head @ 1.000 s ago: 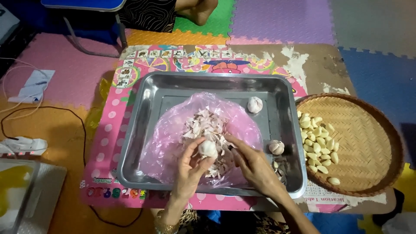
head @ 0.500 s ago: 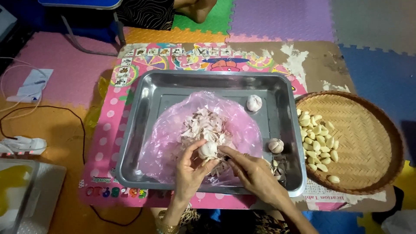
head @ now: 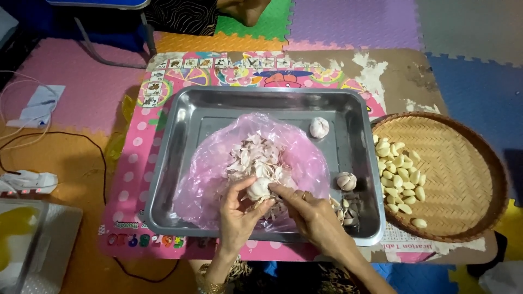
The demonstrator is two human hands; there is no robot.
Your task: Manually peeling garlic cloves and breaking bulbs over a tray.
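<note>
Left hand [head: 238, 209] cupped whole white garlic bulb [head: 258, 188], fingers clenched round it, above crumpled pink plastic bag [head: 210, 179] heaped with papery skins, inside rectangular steel tray [head: 180, 141] on worktop. Right hand [head: 310, 213] pinched at bulb's side, fingertips grasping skin (exact grip unclear). Two more bulbs [head: 319, 127] lay in tray; peeled cloves [head: 397, 171] sat in round woven bamboo basket [head: 463, 179]. Risk, judged: hard pull could pop loose clove off tray edge; light skins could scatter off bag.
</note>
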